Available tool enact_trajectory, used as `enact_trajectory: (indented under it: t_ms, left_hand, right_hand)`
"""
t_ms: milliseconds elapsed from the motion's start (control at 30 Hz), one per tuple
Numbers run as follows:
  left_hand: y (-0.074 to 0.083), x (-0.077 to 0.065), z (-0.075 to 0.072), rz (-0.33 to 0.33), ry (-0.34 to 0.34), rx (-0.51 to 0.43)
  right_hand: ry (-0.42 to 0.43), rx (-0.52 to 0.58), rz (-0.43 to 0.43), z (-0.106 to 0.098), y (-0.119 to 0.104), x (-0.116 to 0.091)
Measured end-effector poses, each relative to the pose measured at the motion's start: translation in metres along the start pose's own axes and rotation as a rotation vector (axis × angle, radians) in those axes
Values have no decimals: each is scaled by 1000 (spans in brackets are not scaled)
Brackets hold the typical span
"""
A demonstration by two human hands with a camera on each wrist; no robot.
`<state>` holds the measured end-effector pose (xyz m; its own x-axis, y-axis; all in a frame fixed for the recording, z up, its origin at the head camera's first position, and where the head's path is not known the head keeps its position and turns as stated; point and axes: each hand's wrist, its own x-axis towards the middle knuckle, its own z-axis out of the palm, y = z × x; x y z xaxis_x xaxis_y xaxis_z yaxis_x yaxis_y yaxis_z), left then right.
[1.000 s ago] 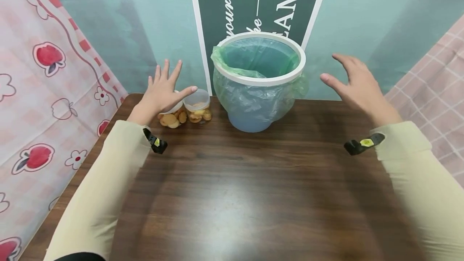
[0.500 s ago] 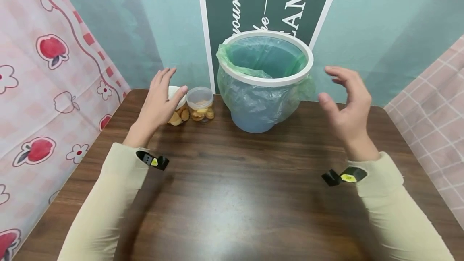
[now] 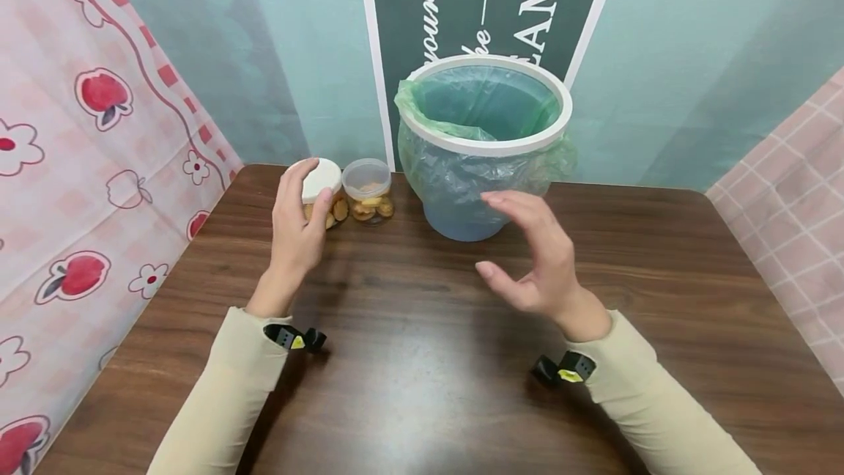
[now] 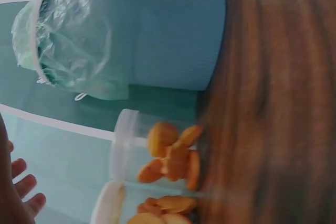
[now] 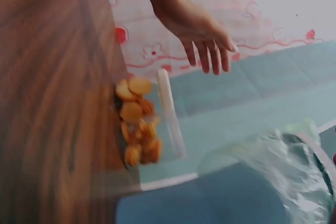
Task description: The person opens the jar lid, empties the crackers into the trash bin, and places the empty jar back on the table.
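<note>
My left hand point(image 3: 295, 222) hovers, thumb and fingers parted, in front of the white-lidded jar point(image 3: 324, 176) and partly covers it in the head view. Seen from the right wrist, that hand point(image 5: 197, 27) is apart from the jar, fingers pointing down and holding nothing. Beside it stands a jar with a clear lid point(image 3: 368, 182). Both jars contain round, brownish biscuit-like pieces point(image 4: 176, 156). My right hand point(image 3: 537, 259) is in the air before the bin, thumb and fingers spread in a C shape around nothing. The blue bin point(image 3: 461, 220) wears a white rim ring.
A thin green plastic bag point(image 3: 475, 174) lines the bin and hangs over its outside. Everything stands at the back of a dark wooden table point(image 3: 409, 358). Behind is a teal cloth point(image 3: 686, 79); a pink patterned cloth point(image 3: 79, 211) borders the left side.
My right hand has swung left from beside the bin to in front of it. My left hand has come lower and nearer, its spread fingers now bent, uncovering more of the white lid.
</note>
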<state>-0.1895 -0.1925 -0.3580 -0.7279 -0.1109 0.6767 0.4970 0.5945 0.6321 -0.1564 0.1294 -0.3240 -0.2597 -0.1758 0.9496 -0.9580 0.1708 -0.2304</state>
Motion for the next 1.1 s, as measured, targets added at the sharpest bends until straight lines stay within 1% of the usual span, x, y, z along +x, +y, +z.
enact_trajectory:
  t_ms: [200, 300, 367, 467, 600, 700, 800, 867, 933, 1033, 1100]
  left_hand:
    - [-9, -25, 5, 6, 139, -75]
    - [-16, -35, 9, 17, 171, -103]
    - [-22, -40, 12, 27, 181, -125]
    - [-31, -47, 19, 45, 178, -152]
    - [-44, -55, 27, 63, 141, -178]
    - [-47, -59, 30, 56, 122, -196]
    - [-47, -62, 33, 19, 111, -203]
    - [-47, -64, 35, -23, 83, -209]
    - [-47, -65, 38, -82, 36, -239]
    - [-46, -66, 42, -195, -52, -295]
    - [-45, -68, 44, -267, -114, -307]
  right_hand:
    - [-30, 69, -62, 29, -1, -16]
    - [-41, 87, -104, 43, 0, -29]
    - [-55, 91, -115, 53, 0, -38]
    - [-88, 123, -61, 65, 0, -52]
    - [-150, 154, 77, 79, 2, -65]
    - [-200, 167, 171, 89, 6, -74]
    - [-240, 183, 250, 98, 11, -82]
    - [-256, 182, 293, 103, 15, -88]
    - [-267, 178, 346, 107, 19, -91]
    - [-277, 177, 431, 112, 25, -93]
    - [-290, 179, 474, 116, 30, -93]
